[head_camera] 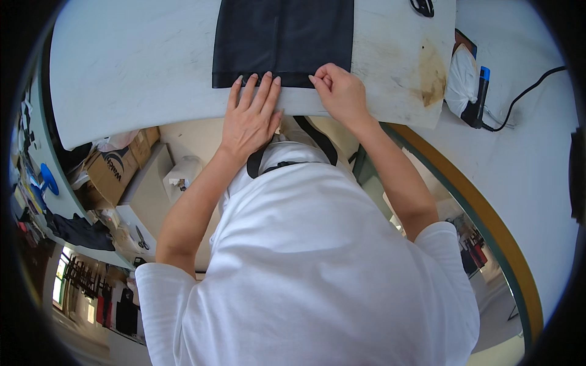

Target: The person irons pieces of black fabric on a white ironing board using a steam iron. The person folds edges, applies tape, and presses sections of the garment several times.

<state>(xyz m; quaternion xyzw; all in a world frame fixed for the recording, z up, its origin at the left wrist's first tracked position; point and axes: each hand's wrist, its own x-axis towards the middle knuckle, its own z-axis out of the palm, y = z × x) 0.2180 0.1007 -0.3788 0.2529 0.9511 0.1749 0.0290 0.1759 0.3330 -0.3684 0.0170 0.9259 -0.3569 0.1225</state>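
A black leather-like panel (316, 39) lies flat on the white work board (132, 68), with a seam line up its middle and a folded band along its near edge. My left hand (251, 112) rests palm down over the board's front edge. Its fingertips press on the near band, left of centre, fingers slightly apart. Towards the panel's right corner, my right hand (341, 94) has thumb and curled forefinger pinched at the band. The other right fingers are folded in. The panel's far end runs out of the picture at the top.
Black scissor-like handles (423, 7) lie at the board's top right. A white plastic bag (461, 80) and a corded black tool with a blue end (480, 91) sit on the side table. Cardboard boxes (112, 174) and scissors (142, 238) are at lower left.
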